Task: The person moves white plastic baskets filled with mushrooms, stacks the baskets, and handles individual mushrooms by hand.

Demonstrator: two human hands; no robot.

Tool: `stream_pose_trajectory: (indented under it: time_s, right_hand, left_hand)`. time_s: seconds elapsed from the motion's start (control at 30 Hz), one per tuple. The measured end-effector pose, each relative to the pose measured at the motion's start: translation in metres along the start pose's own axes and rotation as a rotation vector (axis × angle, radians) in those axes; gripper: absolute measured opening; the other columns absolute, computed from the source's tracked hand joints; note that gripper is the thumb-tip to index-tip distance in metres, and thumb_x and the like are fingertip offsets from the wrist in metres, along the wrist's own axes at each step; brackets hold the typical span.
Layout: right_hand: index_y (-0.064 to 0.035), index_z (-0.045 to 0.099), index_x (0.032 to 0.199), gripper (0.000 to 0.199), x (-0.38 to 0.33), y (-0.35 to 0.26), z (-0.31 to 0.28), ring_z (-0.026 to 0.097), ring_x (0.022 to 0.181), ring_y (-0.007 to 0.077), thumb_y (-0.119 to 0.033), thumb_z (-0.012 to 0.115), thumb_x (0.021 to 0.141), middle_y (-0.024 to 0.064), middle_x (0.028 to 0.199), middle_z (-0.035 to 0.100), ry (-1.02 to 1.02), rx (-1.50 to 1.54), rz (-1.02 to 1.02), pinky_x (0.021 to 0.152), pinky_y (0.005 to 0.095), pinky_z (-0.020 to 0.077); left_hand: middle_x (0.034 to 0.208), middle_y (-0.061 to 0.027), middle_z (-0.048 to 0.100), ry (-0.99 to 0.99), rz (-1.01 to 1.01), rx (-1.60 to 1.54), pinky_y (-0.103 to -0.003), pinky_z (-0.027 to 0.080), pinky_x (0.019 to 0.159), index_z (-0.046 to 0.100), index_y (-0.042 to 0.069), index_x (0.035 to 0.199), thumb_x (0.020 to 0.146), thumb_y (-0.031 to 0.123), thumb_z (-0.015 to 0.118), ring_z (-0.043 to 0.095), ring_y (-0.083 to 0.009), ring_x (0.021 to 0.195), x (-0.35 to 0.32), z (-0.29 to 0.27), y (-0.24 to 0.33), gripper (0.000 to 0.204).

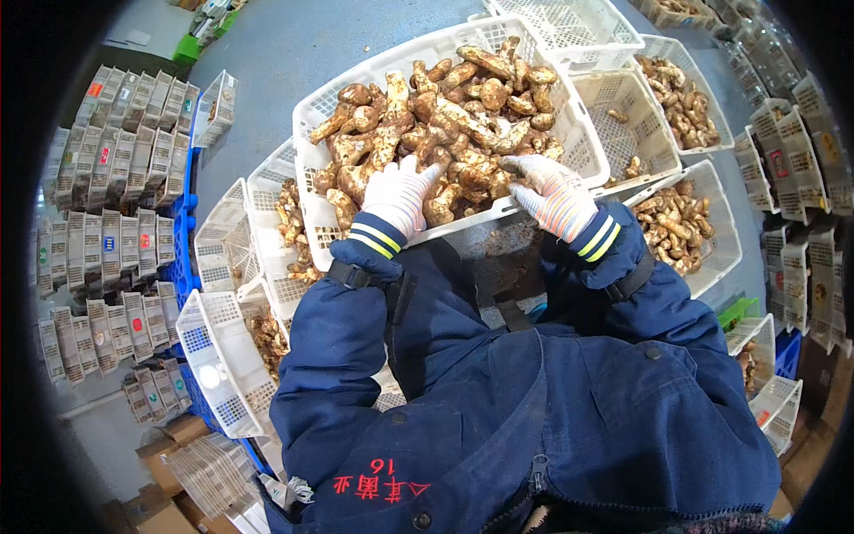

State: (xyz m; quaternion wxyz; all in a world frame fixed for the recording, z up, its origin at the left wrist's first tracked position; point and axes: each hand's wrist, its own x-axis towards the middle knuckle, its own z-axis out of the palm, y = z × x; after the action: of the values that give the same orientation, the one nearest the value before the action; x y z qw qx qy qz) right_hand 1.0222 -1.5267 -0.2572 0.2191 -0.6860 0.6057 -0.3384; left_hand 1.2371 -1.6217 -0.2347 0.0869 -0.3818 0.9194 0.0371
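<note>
A large white plastic crate in front of me is heaped with brown, dirt-flecked mushrooms with thick pale stems. My left hand, in a white knit glove, rests on the near left part of the heap with its fingers apart. Over the crate's near right rim reaches my right hand, in a striped knit glove with darkened fingertips. Its thumb and fingers stand apart against the mushrooms at the edge. Neither hand shows a mushroom clearly gripped, though some fingertips are partly hidden among the stems.
To the right stand a crate with a few mushrooms and fuller crates. More white crates flank my left side. Stacked crates line the far left; others rise at the far right. Cardboard boxes lie lower left.
</note>
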Motion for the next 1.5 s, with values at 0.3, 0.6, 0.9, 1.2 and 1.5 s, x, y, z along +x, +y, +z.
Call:
stream_pose_trajectory:
  time_s: [0.3, 0.6, 0.9, 1.2, 1.5]
  right_hand:
    - [-0.0047, 0.055, 0.102, 0.028, 0.005, 0.003, -0.006, 0.054, 0.086, 0.0291, -0.015, 0.055, 0.076, 0.0147, 0.088, 0.056, 0.185, 0.258, -0.009, 0.074, 0.0341, 0.0430]
    - [-0.0017, 0.030, 0.128, 0.062, -0.014, -0.099, 0.004, 0.043, 0.112, 0.0271, -0.020, 0.060, 0.077, 0.0175, 0.122, 0.043, -0.075, 0.740, -0.050, 0.092, 0.0324, 0.0360]
    - [0.0034, 0.052, 0.098, 0.032, -0.024, -0.091, 0.005, 0.056, 0.060, 0.0160, -0.020, 0.057, 0.077, 0.0123, 0.074, 0.059, -0.153, 0.830, 0.343, 0.053, 0.0245, 0.0431]
    - [0.0007, 0.054, 0.080, 0.022, -0.042, -0.093, 0.008, 0.052, 0.056, 0.0147, -0.021, 0.053, 0.081, 0.0099, 0.067, 0.057, -0.408, 1.609, 0.416, 0.050, 0.0240, 0.0397]
    - [0.0007, 0.058, 0.069, 0.031, -0.031, -0.089, -0.010, 0.050, 0.054, 0.0129, -0.028, 0.052, 0.081, 0.0059, 0.058, 0.055, -0.609, 0.727, 0.149, 0.051, 0.0279, 0.0388]
  left_hand:
    - [0.111, -0.0136, 0.049, 0.604, -0.115, -0.376, -0.035, 0.040, 0.088, 0.044, 0.004, 0.117, 0.054, 0.015, 0.071, 0.048, -0.0255, 0.102, -0.029, -0.036, -0.024, 0.069]
    - [0.118, -0.0122, 0.043, 0.923, -0.033, -1.906, -0.027, 0.043, 0.084, 0.032, 0.000, 0.126, 0.068, -0.001, 0.059, 0.048, -0.0174, 0.098, -0.059, -0.020, 0.014, 0.064]
    - [0.110, -0.0124, 0.048, 0.875, -0.103, -1.914, -0.027, 0.044, 0.081, 0.035, 0.000, 0.122, 0.073, 0.019, 0.064, 0.049, -0.0171, 0.097, -0.083, -0.016, 0.044, 0.060]
    - [0.092, -0.0057, 0.060, 0.529, 0.078, -2.096, -0.027, 0.047, 0.069, 0.055, 0.001, 0.101, 0.077, 0.013, 0.058, 0.058, -0.0158, 0.079, -0.089, 0.018, 0.072, 0.027]
    - [0.094, -0.0089, 0.061, 0.466, 0.139, -2.358, -0.026, 0.046, 0.073, 0.057, -0.001, 0.100, 0.078, 0.011, 0.059, 0.058, -0.0163, 0.083, -0.095, 0.009, 0.070, 0.025]
